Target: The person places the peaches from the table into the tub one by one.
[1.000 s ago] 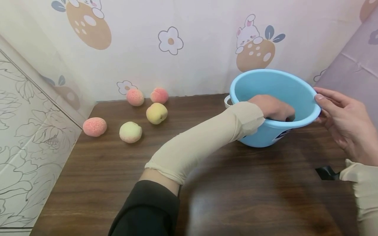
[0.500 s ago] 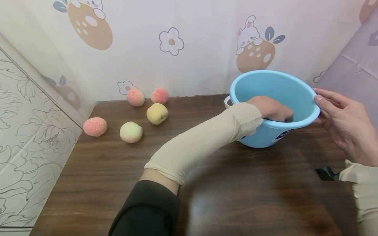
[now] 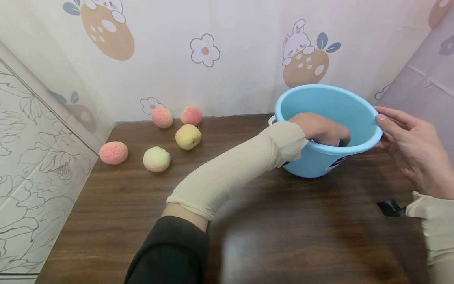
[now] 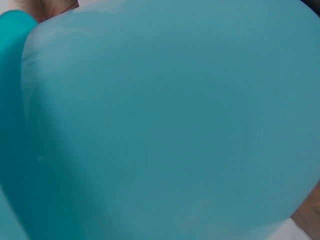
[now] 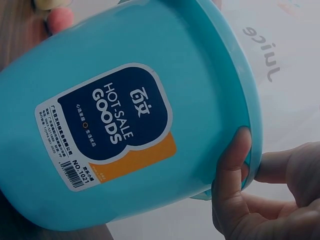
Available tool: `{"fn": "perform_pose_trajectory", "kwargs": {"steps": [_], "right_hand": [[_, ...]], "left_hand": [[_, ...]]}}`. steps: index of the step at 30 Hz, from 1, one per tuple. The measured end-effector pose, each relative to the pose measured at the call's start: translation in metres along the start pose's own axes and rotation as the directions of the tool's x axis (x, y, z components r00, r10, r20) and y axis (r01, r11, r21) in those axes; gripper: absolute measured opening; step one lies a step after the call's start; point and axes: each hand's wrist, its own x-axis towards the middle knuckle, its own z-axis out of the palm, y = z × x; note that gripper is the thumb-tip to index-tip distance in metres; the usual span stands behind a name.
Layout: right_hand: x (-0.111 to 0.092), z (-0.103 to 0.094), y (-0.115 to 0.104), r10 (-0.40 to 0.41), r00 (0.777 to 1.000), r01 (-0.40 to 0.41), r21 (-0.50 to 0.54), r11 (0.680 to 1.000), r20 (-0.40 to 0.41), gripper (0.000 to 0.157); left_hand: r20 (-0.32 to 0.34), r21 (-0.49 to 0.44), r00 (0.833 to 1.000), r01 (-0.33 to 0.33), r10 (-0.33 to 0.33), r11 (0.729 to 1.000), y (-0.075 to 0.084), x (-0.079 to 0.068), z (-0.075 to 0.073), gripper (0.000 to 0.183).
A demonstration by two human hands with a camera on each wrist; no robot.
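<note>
Blue bucket (image 3: 331, 100) at right of the counter (image 3: 283, 236), one hand at the rim and one inside
The right hand (image 3: 416, 146) is clamped on the right rim, thumb against fingers; the left hand (image 3: 320, 128) passes over the near-left rim, fingertips hidden, grip cannot be determined. Well apart, on the left, lie a yellow peach (image 3: 188, 137), a pale green peach (image 3: 157, 159), a leftmost pink peach (image 3: 114, 153) and, at the far edge, two smaller pink peaches (image 3: 162, 117) (image 3: 191, 115)

Left fingers (image 3: 342, 133) partly hidden inside bucket (image 3: 308, 162)
</note>
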Motion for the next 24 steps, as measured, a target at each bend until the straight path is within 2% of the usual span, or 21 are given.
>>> {"fn": "perform_pose_trajectory", "kwargs": {"steps": [7, 13, 17, 20, 24], "right_hand": [[-0.001, 0.001, 0.000, -0.001, 1.000, 0.000, 0.059, 0.998, 0.026, 0.029], [-0.004, 0.002, -0.003, 0.038, 0.999, -0.039, -0.032, 0.999, -0.013, 0.032], [-0.005, 0.003, -0.003, 0.036, 0.999, -0.037, -0.041, 0.998, -0.013, 0.033], [-0.005, 0.003, -0.004, 0.030, 1.000, -0.030, -0.034, 0.999, -0.005, 0.033], [-0.003, 0.002, -0.003, 0.022, 1.000, -0.022, -0.032, 0.999, 0.001, 0.033]], "left_hand": [[-0.038, 0.011, 0.998, -0.042, 0.042, 0.999, -0.007, -0.011, -0.002, 0.018], [-0.084, 0.128, 0.992, -0.086, 0.098, 0.988, -0.007, -0.008, -0.002, 0.019], [-0.176, 0.241, 0.981, -0.039, 0.083, 0.970, -0.008, -0.009, -0.003, 0.011], [-0.276, 0.318, 0.957, 0.004, 0.088, 0.948, -0.013, -0.013, -0.003, 0.010], [-0.410, 0.391, 0.903, 0.048, 0.127, 0.919, -0.021, -0.020, 0.001, 0.026]]}}
